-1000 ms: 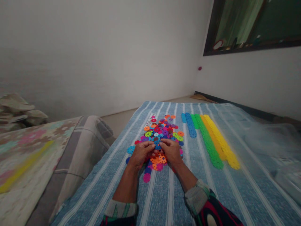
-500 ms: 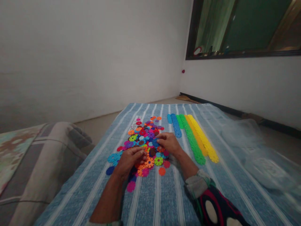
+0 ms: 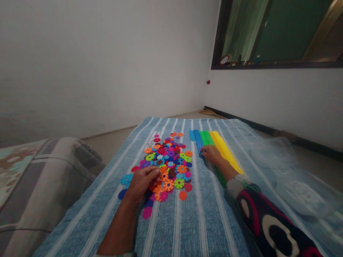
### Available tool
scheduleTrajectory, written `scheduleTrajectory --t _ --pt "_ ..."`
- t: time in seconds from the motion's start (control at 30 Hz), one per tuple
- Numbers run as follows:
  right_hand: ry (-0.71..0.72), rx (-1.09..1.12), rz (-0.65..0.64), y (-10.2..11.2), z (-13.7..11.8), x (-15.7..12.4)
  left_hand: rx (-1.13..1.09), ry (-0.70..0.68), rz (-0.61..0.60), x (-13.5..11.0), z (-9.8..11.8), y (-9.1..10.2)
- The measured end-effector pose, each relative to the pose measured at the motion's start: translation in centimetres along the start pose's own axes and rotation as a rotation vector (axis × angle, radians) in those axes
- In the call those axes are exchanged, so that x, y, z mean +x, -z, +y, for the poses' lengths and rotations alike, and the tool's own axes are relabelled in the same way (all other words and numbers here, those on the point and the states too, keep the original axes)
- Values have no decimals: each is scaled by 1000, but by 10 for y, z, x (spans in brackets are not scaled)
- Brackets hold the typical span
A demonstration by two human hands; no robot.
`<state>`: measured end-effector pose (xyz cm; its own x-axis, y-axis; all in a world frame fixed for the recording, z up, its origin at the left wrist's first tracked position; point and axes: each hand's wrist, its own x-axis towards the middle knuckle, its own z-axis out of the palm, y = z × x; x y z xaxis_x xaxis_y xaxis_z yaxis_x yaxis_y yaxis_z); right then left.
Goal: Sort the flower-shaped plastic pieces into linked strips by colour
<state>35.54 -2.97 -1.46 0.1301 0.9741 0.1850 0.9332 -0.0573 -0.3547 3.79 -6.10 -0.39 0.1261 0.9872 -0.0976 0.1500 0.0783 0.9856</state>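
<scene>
Across the cloth-covered counter (image 3: 184, 228), a loose pile of plastic discs (image 3: 170, 154) lay left of center, well inside the far edge. A narrow strip of cloth separated the pile from the rows on its right, and a broad stretch ran from its near side toward the lower edge. The left border slanted down beside a draped gray blanket (image 3: 61, 175); clear plastic bags (image 3: 302, 194) crowded the right side.

The left hand (image 3: 146, 178) rested at the pile's near left side, thumb and fingers drawn together; whether they gripped a disc could not be told. The right hand (image 3: 211, 154) reached the near end of the blue row (image 3: 197, 139), fingers curled inward, their grip also impossible to tell.

The flat discs were round and notched like flowers, in orange, lime, magenta, purple and blue. Beside the blue row, overlapping discs formed scalloped green rows (image 3: 207, 137) and a long yellow row (image 3: 227, 153). The cloth looked woven, blue with white stripes; the bags were crumpled, glossy film.
</scene>
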Motion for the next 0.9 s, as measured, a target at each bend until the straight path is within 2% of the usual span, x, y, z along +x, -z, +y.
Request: scheduleTrajectory --t 0.43,0.63,0.83,0.9 --pt "4 -119 80 -3 2 -9 7 22 -22 0 0 2" --pt "80 -117 33 -11 -20 -29 -62 3 119 -2 4 12" --pt "221 8 -42 -33 -71 -59 33 -36 390 5 -10 29" --pt "276 58 -41 -39 -90 -66 126 -77 428 8 -15 31"
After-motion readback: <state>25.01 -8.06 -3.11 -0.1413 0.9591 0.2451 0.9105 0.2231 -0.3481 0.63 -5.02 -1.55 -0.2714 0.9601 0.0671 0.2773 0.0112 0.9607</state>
